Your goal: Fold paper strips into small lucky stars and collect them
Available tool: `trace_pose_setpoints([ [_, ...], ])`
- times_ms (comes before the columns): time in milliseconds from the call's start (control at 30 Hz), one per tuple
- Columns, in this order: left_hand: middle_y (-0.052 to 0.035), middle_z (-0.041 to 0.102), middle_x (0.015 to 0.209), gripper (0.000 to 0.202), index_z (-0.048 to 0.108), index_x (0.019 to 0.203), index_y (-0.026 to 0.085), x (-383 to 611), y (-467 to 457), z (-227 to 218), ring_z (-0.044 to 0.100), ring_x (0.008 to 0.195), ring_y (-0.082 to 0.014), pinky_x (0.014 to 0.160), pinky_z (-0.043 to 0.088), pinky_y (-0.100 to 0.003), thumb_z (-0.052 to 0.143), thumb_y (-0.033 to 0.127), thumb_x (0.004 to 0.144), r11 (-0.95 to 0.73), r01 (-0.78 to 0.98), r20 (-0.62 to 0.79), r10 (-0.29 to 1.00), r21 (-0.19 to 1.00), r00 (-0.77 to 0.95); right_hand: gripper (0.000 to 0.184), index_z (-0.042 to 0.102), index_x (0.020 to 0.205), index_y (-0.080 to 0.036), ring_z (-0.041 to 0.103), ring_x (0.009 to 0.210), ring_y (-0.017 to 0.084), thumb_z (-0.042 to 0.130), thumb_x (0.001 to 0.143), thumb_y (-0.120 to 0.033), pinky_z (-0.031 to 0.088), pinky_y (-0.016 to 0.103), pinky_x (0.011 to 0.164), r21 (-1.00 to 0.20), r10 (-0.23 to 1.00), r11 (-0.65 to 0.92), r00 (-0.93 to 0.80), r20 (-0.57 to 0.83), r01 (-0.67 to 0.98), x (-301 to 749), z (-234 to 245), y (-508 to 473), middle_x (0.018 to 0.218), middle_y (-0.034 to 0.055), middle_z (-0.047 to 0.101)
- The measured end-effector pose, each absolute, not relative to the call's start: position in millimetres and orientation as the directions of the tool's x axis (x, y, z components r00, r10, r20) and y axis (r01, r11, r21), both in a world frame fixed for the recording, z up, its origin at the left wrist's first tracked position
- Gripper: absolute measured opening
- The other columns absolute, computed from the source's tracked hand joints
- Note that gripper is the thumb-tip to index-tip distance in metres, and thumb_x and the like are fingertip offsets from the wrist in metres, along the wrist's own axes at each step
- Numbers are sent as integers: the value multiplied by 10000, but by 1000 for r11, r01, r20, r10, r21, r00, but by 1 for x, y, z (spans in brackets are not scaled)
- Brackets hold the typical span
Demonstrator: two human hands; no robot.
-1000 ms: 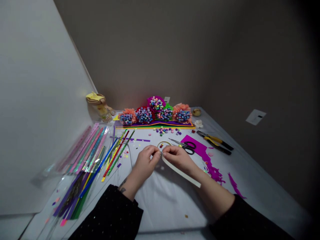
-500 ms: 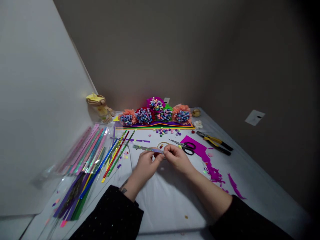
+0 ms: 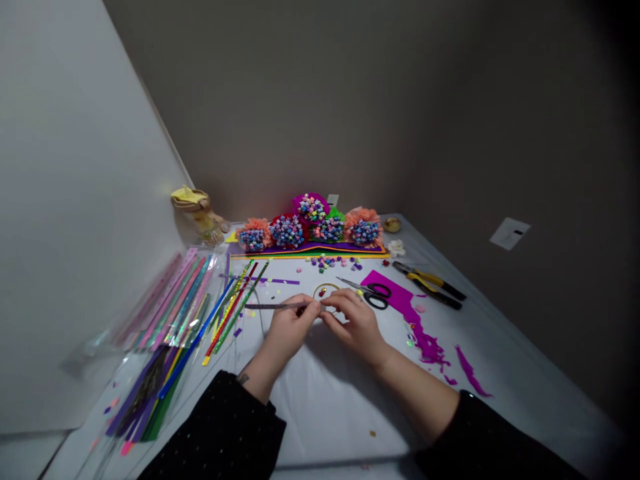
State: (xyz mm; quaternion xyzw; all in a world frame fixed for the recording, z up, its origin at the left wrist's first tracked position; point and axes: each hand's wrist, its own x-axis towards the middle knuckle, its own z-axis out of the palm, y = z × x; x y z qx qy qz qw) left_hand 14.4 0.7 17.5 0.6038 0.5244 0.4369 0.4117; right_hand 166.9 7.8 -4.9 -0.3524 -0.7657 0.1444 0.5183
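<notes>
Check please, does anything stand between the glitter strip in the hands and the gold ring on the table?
Only fingers: the left hand pinches the glitter strip right beside the gold ring, and the right hand covers the ring's near edge.

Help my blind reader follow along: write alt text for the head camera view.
The left hand and right hand meet on a thin glittery silver paper strip beside a small gold ring and black-handled scissors; colourful paper-star bouquets stand beyond on a white-covered table.
</notes>
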Motion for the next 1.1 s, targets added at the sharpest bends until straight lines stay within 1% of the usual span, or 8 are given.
trace_pose_setpoints([
  [133, 4, 582, 620, 205, 593, 656, 156, 14, 0, 19, 526, 622, -132, 607, 410, -234, 541, 304, 788, -105, 259, 88, 993, 960, 75, 118, 623, 936, -209, 587, 837, 201, 570, 841, -165, 484, 329, 733, -561, 666, 727, -209, 716, 395, 167, -5, 7, 851, 64, 617],
  [233, -1, 592, 636, 200, 593, 665, 157, 14, 0, 20, 535, 636, -136, 622, 418, -242, 535, 296, 796, -108, 265, 90, 993, 958, 80, 124, 632, 927, -202, 584, 841, 201, 568, 829, -161, 478, 323, 726, -590, 686, 712, -197, 701, 381, 167, -4, 6, 860, 68, 618],
  [400, -8, 604, 680, 191, 604, 699, 163, 12, 1, 20, 548, 680, -146, 658, 430, -253, 527, 297, 812, -188, 329, 171, 982, 925, 80, 64, 620, 829, -182, 522, 628, 139, 565, 802, -199, 417, 244, 535, -797, 847, 531, -145, 512, 288, 168, 2, 7, 799, 45, 592],
  [500, -10, 608, 694, 199, 607, 713, 164, 11, 1, 21, 552, 689, -146, 659, 429, -251, 512, 297, 827, -221, 376, 194, 975, 900, 109, 113, 572, 688, -180, 507, 618, 137, 550, 791, -220, 392, 238, 544, -871, 906, 423, -144, 398, 250, 169, 3, 11, 688, 18, 556],
  [700, -28, 658, 750, 199, 645, 739, 165, 12, 0, 23, 586, 723, -154, 684, 438, -253, 517, 292, 823, -222, 447, 182, 975, 866, 131, 132, 542, 661, -177, 500, 640, 145, 534, 762, -262, 381, 241, 563, -930, 943, 310, -192, 273, 198, 167, -1, 14, 676, 11, 540],
  [900, -40, 691, 708, 246, 672, 684, 152, 12, 3, 16, 613, 680, -166, 633, 451, -254, 538, 317, 807, -111, 457, 100, 994, 882, 48, 119, 533, 646, -178, 472, 599, 140, 520, 738, -252, 360, 245, 562, -933, 961, 277, -55, 272, 230, 169, -5, 17, 633, -5, 517],
  [967, -33, 684, 682, 241, 676, 694, 153, 12, 1, 16, 603, 646, -158, 608, 445, -251, 542, 316, 811, -158, 461, 140, 987, 873, 74, 114, 539, 646, -178, 469, 592, 142, 518, 736, -243, 357, 247, 557, -925, 960, 275, -17, 280, 263, 169, -5, 17, 625, -5, 518],
  [1100, -41, 700, 765, 149, 694, 760, 175, 12, -4, 18, 611, 689, -155, 625, 452, -252, 579, 261, 799, -326, 495, 327, 941, 805, 86, 109, 525, 620, -181, 461, 577, 140, 524, 723, -218, 353, 248, 544, -898, 947, 313, -28, 320, 309, 168, -3, 16, 606, -7, 510],
])
